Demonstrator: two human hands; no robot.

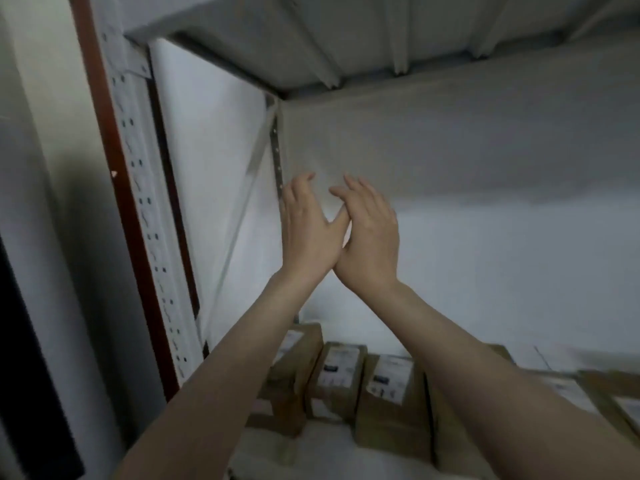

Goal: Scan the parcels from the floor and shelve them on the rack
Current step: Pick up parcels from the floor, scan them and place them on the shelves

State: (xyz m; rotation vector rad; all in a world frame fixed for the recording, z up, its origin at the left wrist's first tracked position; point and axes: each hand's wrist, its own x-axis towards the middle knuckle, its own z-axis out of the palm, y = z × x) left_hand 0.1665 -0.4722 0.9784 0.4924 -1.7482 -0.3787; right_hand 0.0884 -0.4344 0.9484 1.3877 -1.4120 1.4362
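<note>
A dark panel [20,375] stands at the 8 o'clock edge of the view, with a pale wall [45,116] above it toward 10 o'clock. Next, at 9 o'clock, the rack upright [145,209] runs slantwise, white and perforated, with a red-brown strip along its outer edge. A white side panel [207,168] closes the bay just inside it. The ribbed underside of the upper shelf [346,36] spans 12 o'clock. A thin perforated rear post [276,157] marks the back corner at about 11 o'clock from centre. The left hand [308,233] is raised at centre, just right of that post, fingers extended and slightly bent at the tips, holding nothing. The right hand [370,240] is raised directly beside it, also loose-fingered and empty. The two hands touch at the thumb side, with the thumbs crossing. Both forearms are bare and rise from the 7 and 5 o'clock corners. Brown cardboard parcels [391,393] stand in a row on the pale shelf surface [311,452] from 6 to 4 o'clock, below the hands and partly hidden by the forearms. Each visible one carries a white label [337,368], print unreadable. The grey back panel [485,150] fills 2 to 3 o'clock.
</note>
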